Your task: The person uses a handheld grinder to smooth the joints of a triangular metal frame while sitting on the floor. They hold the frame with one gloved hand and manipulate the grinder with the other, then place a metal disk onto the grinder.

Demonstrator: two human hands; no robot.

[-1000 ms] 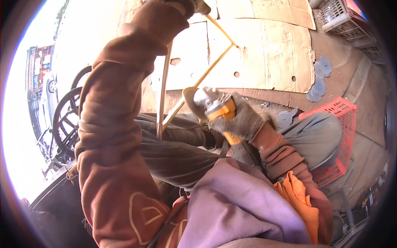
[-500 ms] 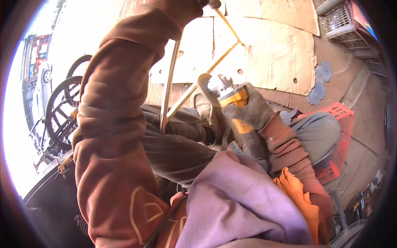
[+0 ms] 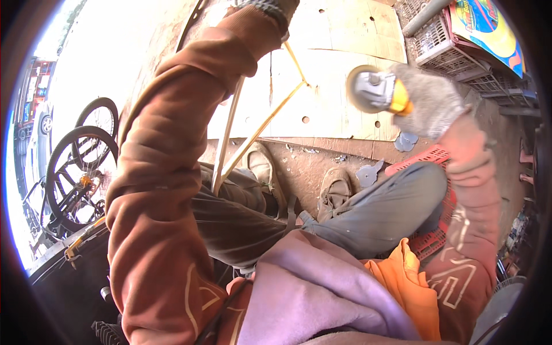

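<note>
My gloved left hand (image 3: 269,9) is at the top edge, partly cut off, closed round the upper part of a thin metal tube frame (image 3: 265,125). This pale yellow, angled frame slants down and comes to a corner by my left leg. Gripped in my right hand (image 3: 430,102), in a fuzzy grey glove, is an angle grinder (image 3: 376,92) with a yellow collar and a silver head. Its round disc (image 3: 355,86) faces left, held up to the right of the frame and apart from it. The glove hides most of the grinder's body.
Flattened cardboard (image 3: 339,109) covers the ground ahead. Grey scalloped plates (image 3: 368,173) lie near my shoes (image 3: 335,192). A red plastic crate (image 3: 428,244) is beside my right knee; grey crates (image 3: 434,43) stand at far right. Bicycle wheels (image 3: 80,178) are at left.
My right hand has swung the grinder up and to the right, away from the frame. The view has shifted, showing both shoes. My left hand stays at the frame's top.
</note>
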